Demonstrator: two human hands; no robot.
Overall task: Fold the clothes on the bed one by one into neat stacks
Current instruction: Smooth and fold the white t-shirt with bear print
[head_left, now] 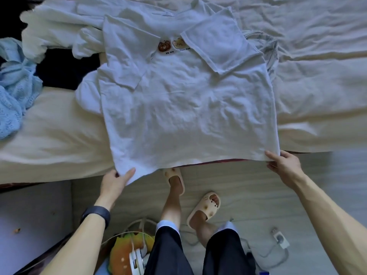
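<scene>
Right then, from the head view, looking down past the person's own knees: the white T-shirt [184, 108] lay face up on the bed [49, 139], its hem hanging just over the near edge. The left hand [116, 180] pinched the lower left corner of the hem, thumb on top. The right hand [284, 163] held the lower right corner the same way, fingers curled about the cloth.

Now the risk, as I judged it. Both sleeves were already turned in over the chest, the left sleeve [127, 56] and the right sleeve [220, 42], and neither looked pinned down. If the hem was lifted up and over too briskly, the draught or the drag could flip a sleeve out again and spoil the fold. An uneven lift was the other worry, since one corner leading the other would lay the hem crooked across the collar. The pile of white clothes [59, 26] touched the shirt's top left edge, so a garment from it might get caught up in the fold.

As for the shirt itself, it was thin, soft cotton by the look of it, creased all over, with a small bear print [163, 46] peeking out between the sleeves. It sat roughly square. A blue knit garment [14, 92] waited well apart at the far left.
</scene>
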